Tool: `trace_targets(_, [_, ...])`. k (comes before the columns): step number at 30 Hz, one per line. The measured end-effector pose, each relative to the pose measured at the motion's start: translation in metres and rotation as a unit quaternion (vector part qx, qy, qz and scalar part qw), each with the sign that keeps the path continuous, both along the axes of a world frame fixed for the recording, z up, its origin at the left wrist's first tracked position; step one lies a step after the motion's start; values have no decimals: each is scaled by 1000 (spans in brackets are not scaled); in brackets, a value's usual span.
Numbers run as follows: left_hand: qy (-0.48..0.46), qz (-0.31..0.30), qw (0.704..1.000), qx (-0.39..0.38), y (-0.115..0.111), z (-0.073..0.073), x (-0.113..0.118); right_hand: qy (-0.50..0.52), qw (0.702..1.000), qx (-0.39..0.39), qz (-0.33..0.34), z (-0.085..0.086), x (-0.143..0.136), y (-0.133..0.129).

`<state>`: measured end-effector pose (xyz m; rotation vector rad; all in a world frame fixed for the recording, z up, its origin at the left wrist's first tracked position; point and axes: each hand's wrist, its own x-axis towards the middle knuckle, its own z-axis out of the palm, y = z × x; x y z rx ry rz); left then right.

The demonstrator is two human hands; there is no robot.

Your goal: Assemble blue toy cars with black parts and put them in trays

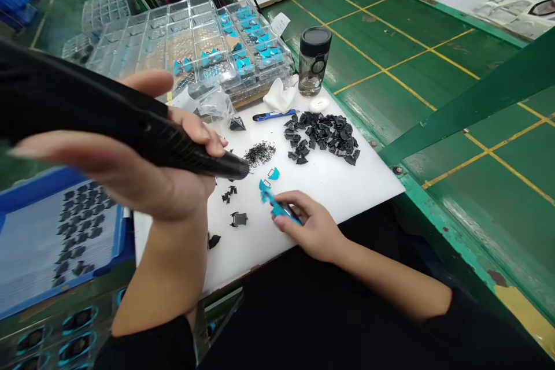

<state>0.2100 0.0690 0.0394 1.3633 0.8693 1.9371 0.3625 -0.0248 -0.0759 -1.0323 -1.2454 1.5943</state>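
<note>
Large in the foreground, a black electric screwdriver [186,147] lies across my left hand [173,185]. My left fingers curl round its front part, and its thin bit points right, above the white board [260,248]. My right hand [314,225] pinches a blue and black plastic part [281,208] over the board. Just beyond that part are small blue curved pieces [273,173]. A heap of tiny dark screws [260,154] lies past the screwdriver's tip. A dark grey bracket-like piece [238,219] rests on the board between my hands.
Black plastic parts [327,133] are piled at the board's right. Behind stand a dark-lidded bottle [314,63], a blue pen-like tool [275,115], crumpled tissue [280,96] and clear compartment trays [208,40]. A blue bin [119,231] holding black parts is at left.
</note>
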Motion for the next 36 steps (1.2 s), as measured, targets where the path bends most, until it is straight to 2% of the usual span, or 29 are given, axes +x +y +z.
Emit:
trace_targets(1, [8, 8, 1000, -3, 7, -5, -3, -99, 986, 127, 38, -5, 1, 3])
trace_targets(3, [8, 2, 1000, 2, 18, -20, -4, -258, 908, 313, 104, -15, -1, 10])
trace_targets(5, [-3, -10, 1000, 2, 27, -37, -1, -352, 840, 390, 134, -23, -4, 15])
trace_targets(7, [-2, -18, 1000, -8, 31, -53, 4, -393, 814, 405, 139, -27, -7, 17])
trace_targets(9, [2, -20, 1000, -4, 34, -64, 7, -391, 816, 405, 131, -28, -7, 17])
trace_targets(11, [3, -22, 1000, 6, 36, -71, 8, -359, 833, 405, 110, -26, -5, 17])
trace_targets(14, [1, -13, 1000, 25, 37, -73, 6, -314, 860, 399, 57, -23, 0, 22])
trace_targets(17, [-2, -8, 1000, 19, 32, -65, 5, -320, 868, 379, -9, -21, 5, 35])
trace_targets(22, [-5, 4, 1000, -14, 14, -43, 11, -374, 847, 370, -78, -21, 6, 59])
trace_targets(25, [-10, -14, 1000, -16, 4, -32, 16, -377, 843, 375, -84, -22, 2, 65])
trace_targets(29, [-6, -72, 997, -7, -6, -24, 18, -336, 854, 388, -84, -23, 1, 65])
trace_targets(32, [1, -90, 996, 2, -12, -20, 17, -283, 875, 386, -77, -23, 5, 65])
trace_targets(36, [13, -116, 992, -53, -18, -17, 12, -216, 907, 356, -59, -22, 9, 66])
